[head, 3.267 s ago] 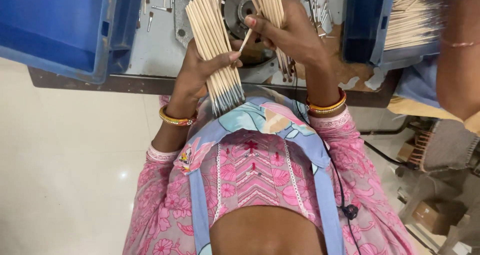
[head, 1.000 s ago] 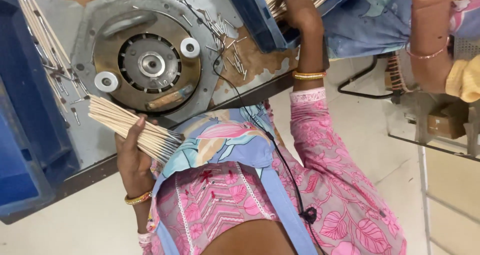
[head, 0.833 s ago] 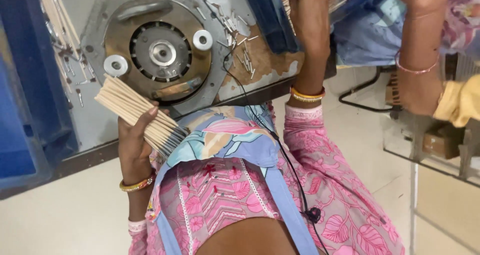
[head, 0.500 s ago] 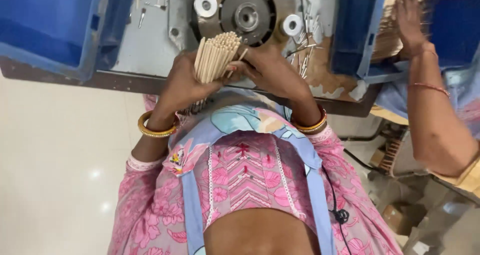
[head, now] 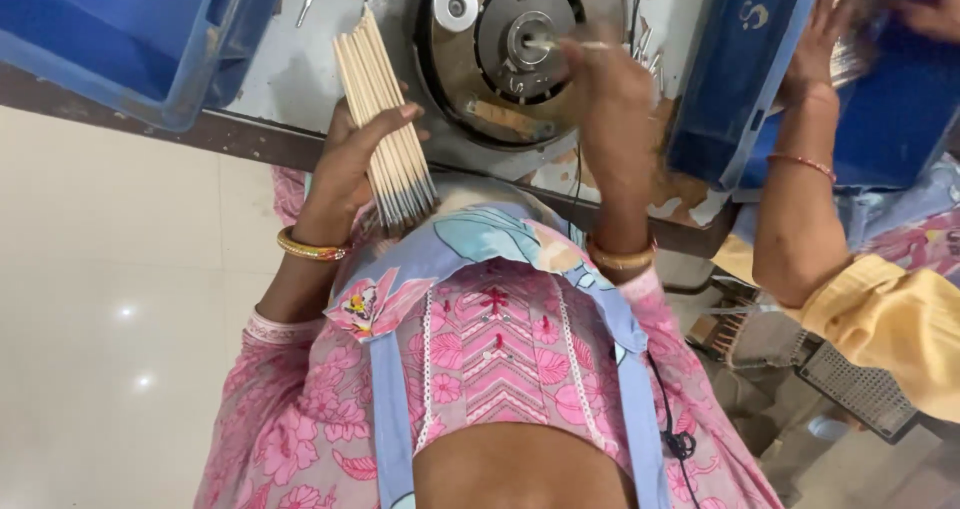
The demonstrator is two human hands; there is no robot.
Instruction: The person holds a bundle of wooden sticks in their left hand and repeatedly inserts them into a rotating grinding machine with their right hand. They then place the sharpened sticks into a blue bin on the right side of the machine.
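Partly blurred right hand (head: 605,79), single stick (head: 565,45), disc (head: 520,39) top cropped

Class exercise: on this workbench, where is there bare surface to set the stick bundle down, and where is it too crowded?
Free: the grey strip between the blue bin and the round machine disc, beside the stick bundle in the left hand. Crowded: the disc, where the right hand feeds a stick; loose metal bits lie along the top edge.

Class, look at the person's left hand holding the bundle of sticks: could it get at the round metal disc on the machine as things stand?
Probably yes: the left hand sits beside the disc, nothing between, though it is full of sticks.
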